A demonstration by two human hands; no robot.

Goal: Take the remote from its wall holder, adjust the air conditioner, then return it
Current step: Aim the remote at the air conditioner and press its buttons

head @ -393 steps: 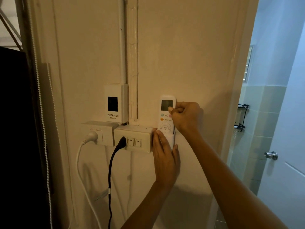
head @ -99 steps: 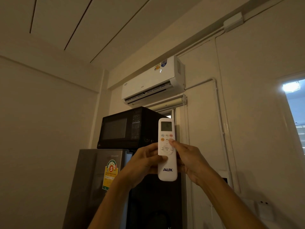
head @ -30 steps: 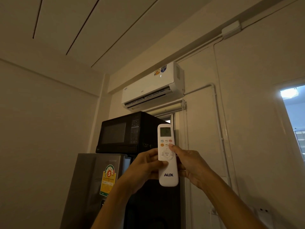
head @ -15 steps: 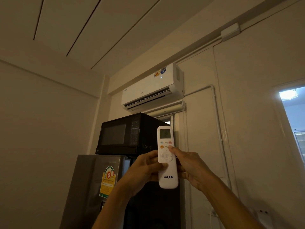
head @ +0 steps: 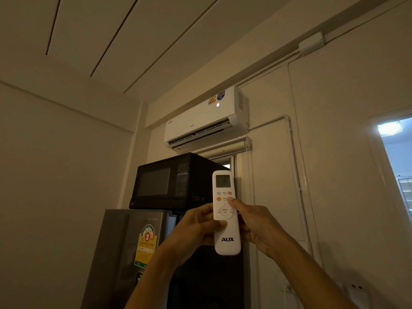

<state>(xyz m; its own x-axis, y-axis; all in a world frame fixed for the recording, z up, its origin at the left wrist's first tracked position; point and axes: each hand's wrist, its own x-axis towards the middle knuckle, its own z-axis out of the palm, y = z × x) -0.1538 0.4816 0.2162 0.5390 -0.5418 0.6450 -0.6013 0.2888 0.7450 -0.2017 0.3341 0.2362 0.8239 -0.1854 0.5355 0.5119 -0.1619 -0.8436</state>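
Note:
I hold a white AUX remote (head: 227, 241) upright in front of me, its small screen facing me. My left hand (head: 196, 228) grips its left side and back. On the right side is my right hand (head: 256, 224), whose thumb rests on a button just below the top row. The white air conditioner (head: 200, 121) hangs high on the wall above, its flap open and a lit digit on its front. The wall holder is out of view.
A black microwave (head: 169, 181) sits on a grey fridge (head: 127, 248) just behind my hands. A white pipe (head: 296, 175) runs down the wall on the right. A bright doorway (head: 396, 166) opens at the far right. A white socket (head: 356, 291) sits low right.
The remote has stayed in both hands, pointed up at the air conditioner. My right thumb has crept slightly higher on the buttons. The unit's front digit went dark, then lit again.

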